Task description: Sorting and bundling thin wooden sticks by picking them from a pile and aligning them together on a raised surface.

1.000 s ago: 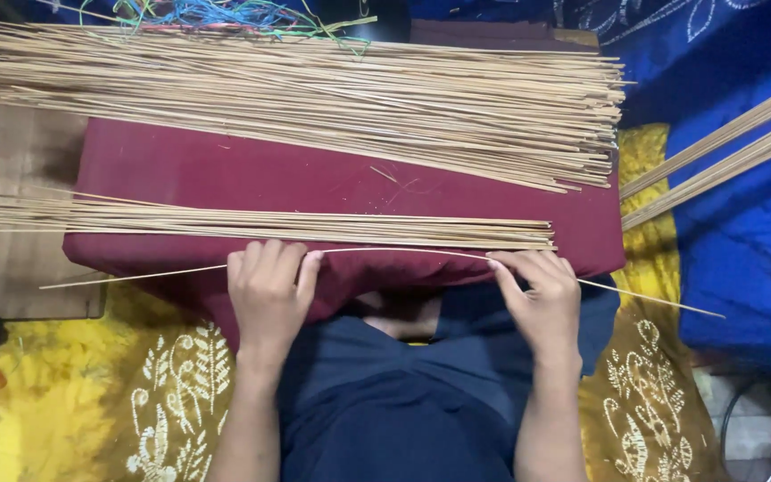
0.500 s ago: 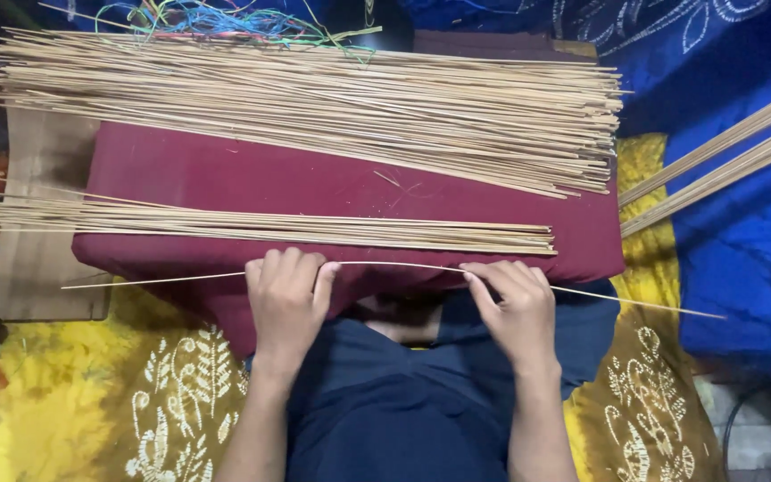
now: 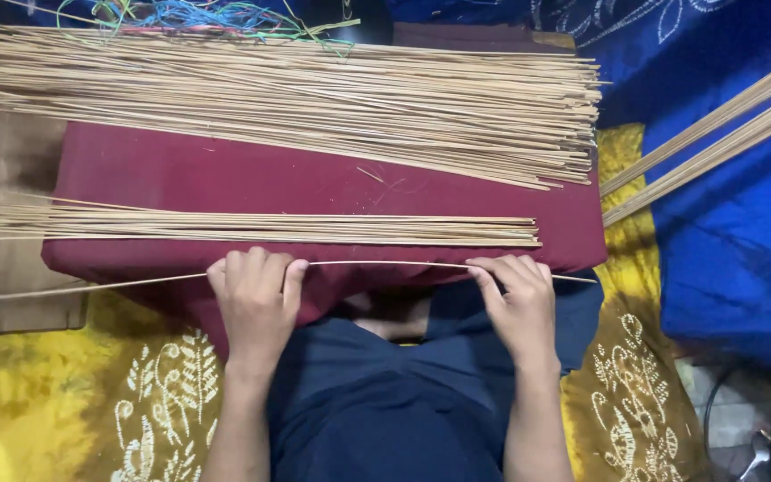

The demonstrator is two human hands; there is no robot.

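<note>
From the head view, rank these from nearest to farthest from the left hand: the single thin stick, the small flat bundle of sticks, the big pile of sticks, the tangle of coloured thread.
1. Single thin stick: under the left hand fingertips.
2. Small flat bundle: just beyond.
3. Big pile: across the maroon cloth.
4. Coloured thread: top edge.

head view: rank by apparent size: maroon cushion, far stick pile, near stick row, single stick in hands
1. maroon cushion
2. far stick pile
3. near stick row
4. single stick, held by left hand and right hand; nearly as long as the row, far thinner.
</note>
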